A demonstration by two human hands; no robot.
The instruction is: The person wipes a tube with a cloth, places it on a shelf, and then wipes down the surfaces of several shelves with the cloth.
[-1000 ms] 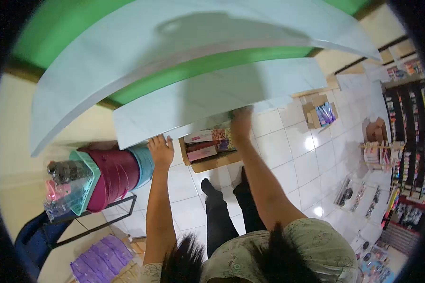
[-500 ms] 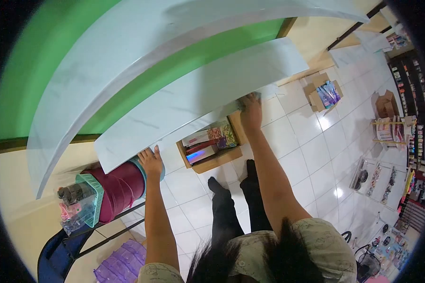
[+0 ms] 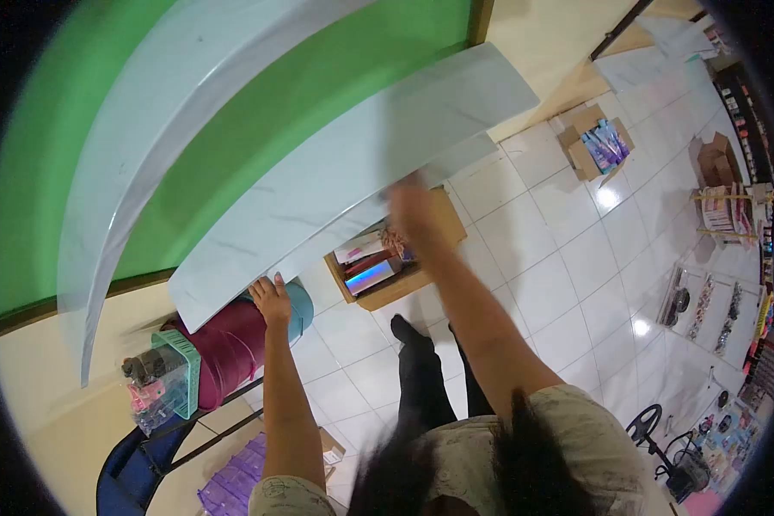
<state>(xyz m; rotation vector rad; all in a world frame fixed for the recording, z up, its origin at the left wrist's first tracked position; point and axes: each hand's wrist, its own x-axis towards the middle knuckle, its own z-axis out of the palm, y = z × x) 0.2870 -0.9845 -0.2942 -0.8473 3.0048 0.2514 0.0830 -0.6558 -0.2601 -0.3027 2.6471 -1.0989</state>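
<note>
A white marbled shelf (image 3: 318, 181) runs across the green wall in front of me. My left hand (image 3: 271, 299) rests at the shelf's front edge with its fingers spread, next to a maroon bin (image 3: 232, 344). Near the shelf's front edge, further right, my right hand (image 3: 413, 211) is blurred by motion, and its fingers and anything in them cannot be made out. Below it an open cardboard box (image 3: 396, 291) with books and packets stands on the floor, partly covered by my right forearm.
A teal basket (image 3: 181, 378) of wrapped items lies by the bin, above a blue chair (image 3: 129, 464). Purple packs (image 3: 236, 477) lie at the lower left. Another cardboard box (image 3: 583, 159) holds blue and purple packets. Display racks (image 3: 727, 211) stand at the right.
My right hand has moved left along the shelf's front edge. My left hand stays at the edge. The view has shifted, showing less of the upper shelf.
</note>
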